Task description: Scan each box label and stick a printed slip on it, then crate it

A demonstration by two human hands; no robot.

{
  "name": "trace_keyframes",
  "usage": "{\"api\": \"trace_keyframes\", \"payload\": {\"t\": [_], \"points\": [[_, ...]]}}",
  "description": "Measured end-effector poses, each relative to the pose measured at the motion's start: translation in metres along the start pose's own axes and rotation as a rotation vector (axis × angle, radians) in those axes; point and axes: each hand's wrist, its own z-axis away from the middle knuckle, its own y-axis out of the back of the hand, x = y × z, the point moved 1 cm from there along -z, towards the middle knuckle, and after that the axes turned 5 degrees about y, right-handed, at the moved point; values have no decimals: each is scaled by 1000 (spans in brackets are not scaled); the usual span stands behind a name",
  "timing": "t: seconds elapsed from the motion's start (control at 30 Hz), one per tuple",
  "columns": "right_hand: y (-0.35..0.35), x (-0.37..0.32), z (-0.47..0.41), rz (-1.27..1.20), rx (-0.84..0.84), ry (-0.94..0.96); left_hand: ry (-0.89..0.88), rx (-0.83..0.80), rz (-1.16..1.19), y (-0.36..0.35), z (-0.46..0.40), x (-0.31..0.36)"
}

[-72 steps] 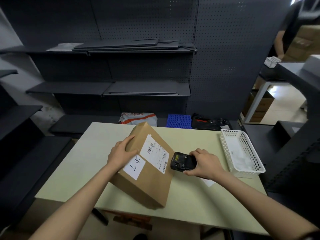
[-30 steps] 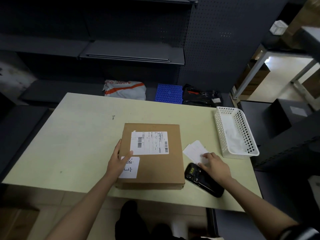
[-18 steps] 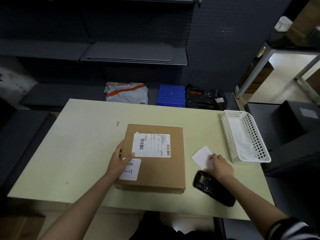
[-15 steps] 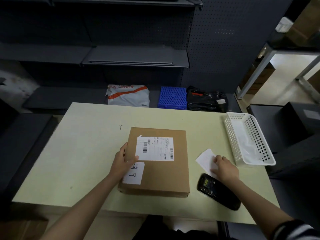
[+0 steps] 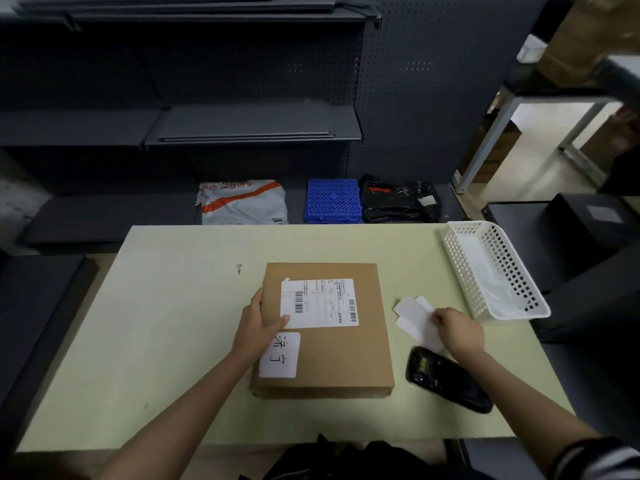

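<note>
A flat brown cardboard box (image 5: 346, 348) lies on the pale green table (image 5: 166, 327). It carries a white barcode label (image 5: 322, 303) and a white slip with handwritten characters (image 5: 281, 355). My left hand (image 5: 258, 327) holds the box's left edge, thumb on top by the label. My right hand (image 5: 457, 330) rests on a small stack of white printed slips (image 5: 412, 315) to the right of the box, fingertips pinching at them. The black handheld scanner (image 5: 446, 379) lies on the table under my right wrist.
A white perforated plastic basket (image 5: 498, 271) stands at the table's right edge. Beyond the table, a white and orange mail bag (image 5: 242, 202), a blue plastic crate piece (image 5: 332, 200) and a black bag (image 5: 398, 199) lie on a low dark shelf.
The scanner was put down on the table and my right hand moved to the white slips. The box went from tilted up to lying flat; my left hand stays on its left edge.
</note>
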Motion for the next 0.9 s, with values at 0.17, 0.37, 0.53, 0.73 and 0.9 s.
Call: {"api": "trace_keyframes", "payload": {"t": [0.17, 0.37, 0.53, 0.73, 0.9], "points": [[18, -10, 9, -241, 96, -61, -87, 129, -162, -4, 4, 20], [46, -46, 14, -651, 208, -73, -290, 84, -136, -18, 11, 67], [62, -91, 26, -878, 176, 54, -253, -110, 103, -43, 24, 110], [66, -122, 35, -925, 118, 171, -260, -78, 237, -42, 30, 132], [66, -123, 43, -870, 64, 208, -286, -37, 269, -37, 30, 135]]}}
